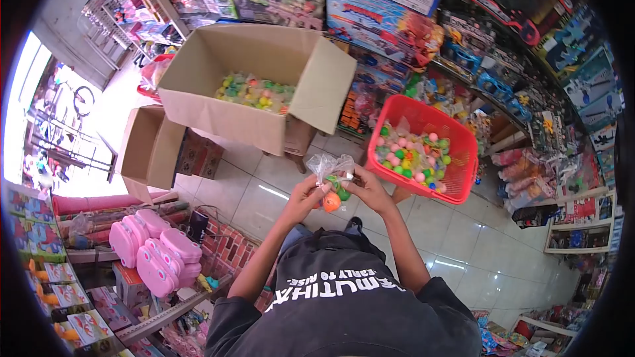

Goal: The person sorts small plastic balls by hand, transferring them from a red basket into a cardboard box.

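As seen from the head camera, found clear plastic bag (330, 166) held in both hands, ahead of the black shirt (370, 320) and above the tiled floor (456, 238). Noted left hand (306, 198) clamped on the bag's left side, thumb and fingers together; right hand (370, 192) pinched on the right side, close beside the left. Observed orange item (332, 203) and green item (343, 194) at the lower part of the bag, between the hands; cannot tell exact form. Recorded red basket (430, 116) forward and to the right, near the right hand, loaded with pink, green and other coloured balls (411, 158). Recorded large cardboard box (218, 111) forward and to the left, standing open, flap (325, 86) turned out, with small colourful pieces (258, 94) inside; smaller cardboard box (157, 149) open just beside it. Listed further: pink cases (159, 251) piled at lower left, boxed toys (278, 6) along the far side.
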Tool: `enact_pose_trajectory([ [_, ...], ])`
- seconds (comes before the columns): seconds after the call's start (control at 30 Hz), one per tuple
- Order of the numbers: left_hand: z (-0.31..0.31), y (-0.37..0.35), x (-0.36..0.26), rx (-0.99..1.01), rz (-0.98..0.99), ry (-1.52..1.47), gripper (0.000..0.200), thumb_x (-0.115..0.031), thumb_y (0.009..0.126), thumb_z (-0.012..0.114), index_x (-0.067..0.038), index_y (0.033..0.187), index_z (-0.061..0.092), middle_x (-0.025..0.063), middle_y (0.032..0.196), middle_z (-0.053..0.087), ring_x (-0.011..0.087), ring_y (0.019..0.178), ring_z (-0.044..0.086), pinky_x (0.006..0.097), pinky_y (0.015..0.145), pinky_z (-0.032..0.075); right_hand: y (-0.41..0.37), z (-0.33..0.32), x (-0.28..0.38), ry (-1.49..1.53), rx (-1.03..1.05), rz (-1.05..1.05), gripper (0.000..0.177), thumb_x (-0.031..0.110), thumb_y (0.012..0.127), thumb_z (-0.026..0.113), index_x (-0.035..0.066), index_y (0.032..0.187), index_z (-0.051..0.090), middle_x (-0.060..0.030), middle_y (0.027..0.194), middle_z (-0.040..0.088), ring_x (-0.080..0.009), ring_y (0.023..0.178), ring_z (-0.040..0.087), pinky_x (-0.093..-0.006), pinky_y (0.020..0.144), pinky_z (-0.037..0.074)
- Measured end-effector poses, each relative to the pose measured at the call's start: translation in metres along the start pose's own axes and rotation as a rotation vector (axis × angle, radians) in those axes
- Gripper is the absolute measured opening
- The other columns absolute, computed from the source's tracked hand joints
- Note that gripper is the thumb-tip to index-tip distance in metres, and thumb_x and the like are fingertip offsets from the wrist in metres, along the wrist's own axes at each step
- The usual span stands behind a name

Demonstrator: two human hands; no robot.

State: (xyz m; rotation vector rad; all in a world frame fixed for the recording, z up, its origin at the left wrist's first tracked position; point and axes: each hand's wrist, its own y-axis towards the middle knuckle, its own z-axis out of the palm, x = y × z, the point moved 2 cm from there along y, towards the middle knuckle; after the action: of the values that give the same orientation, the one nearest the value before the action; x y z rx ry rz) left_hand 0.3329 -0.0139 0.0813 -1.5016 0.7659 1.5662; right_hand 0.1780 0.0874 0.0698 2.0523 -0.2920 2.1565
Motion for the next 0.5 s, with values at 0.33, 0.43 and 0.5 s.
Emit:
enact_pose_trajectory([
  [0.33,-0.146,-0.025,-0.029,-0.059,0.162,-0.149,0.026,-0.015,0.090,0.046,0.007,0.102,0.054,0.0121,0.123,0.048,0.0137,0.101,0.051,0.0263,0.085,0.041,0.085,0.110,0.052,0.108,-0.011,0.022,0.034,0.012,0.085,0.056,0.002,0.116,0.047,-0.0004,0.104,0.052,-0.0072,0.093,0.049,-0.0228,0.078,0.041],
  [0.43,-0.184,-0.023,-0.041,-0.142,0.245,-0.126,0.024,-0.016,0.090,0.045,0.005,0.098,0.055,0.0136,0.117,0.051,0.0172,0.100,0.053,0.0301,0.085,0.042,0.109,0.126,0.059,0.087,-0.076,-0.031,0.037,0.012,0.084,0.057,0.002,0.118,0.047,-0.0005,0.106,0.052,-0.0077,0.094,0.049,-0.0227,0.080,0.041],
  [0.5,-0.204,-0.021,-0.051,-0.172,0.286,-0.152,0.023,-0.016,0.091,0.044,0.004,0.095,0.055,0.0140,0.115,0.052,0.0176,0.099,0.053,0.0300,0.084,0.042,0.120,0.135,0.067,0.106,-0.096,-0.027,0.037,0.012,0.082,0.058,0.002,0.117,0.047,-0.0004,0.105,0.052,-0.0078,0.094,0.049,-0.0228,0.081,0.040],
])
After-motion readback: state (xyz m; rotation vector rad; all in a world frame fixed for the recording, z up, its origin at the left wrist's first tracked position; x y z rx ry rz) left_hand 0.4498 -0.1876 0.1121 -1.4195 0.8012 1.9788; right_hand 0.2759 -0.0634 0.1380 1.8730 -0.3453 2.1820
